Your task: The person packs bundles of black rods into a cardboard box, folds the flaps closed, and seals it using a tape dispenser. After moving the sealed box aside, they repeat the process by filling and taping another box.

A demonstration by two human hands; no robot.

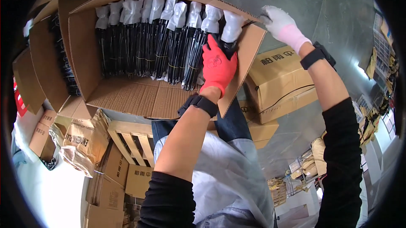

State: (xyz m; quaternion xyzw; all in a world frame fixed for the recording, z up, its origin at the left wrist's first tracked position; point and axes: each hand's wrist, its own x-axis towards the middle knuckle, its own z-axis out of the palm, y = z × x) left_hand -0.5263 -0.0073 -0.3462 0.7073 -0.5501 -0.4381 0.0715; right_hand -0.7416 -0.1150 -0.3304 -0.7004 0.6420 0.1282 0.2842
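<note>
In front of me an open cardboard box holds a row of upright bundles of thin black rods. Their upper ends are wrapped in white plastic, and thin yellowish bands go round several of them. At the row's right end, my left hand, in a red glove, is closed against the last bundle; its fingertips are partly hidden among the dark parts. My right hand, gloved in white with a pink cuff, grips the box's far right corner, with its fingers bent at the cardboard edge.
Closed cardboard cartons stand on the floor right of the box. More open boxes sit to its left, one with dark rods inside. Below are a wooden pallet, a brown paper sack and stacked cartons. Goods line the far right.
</note>
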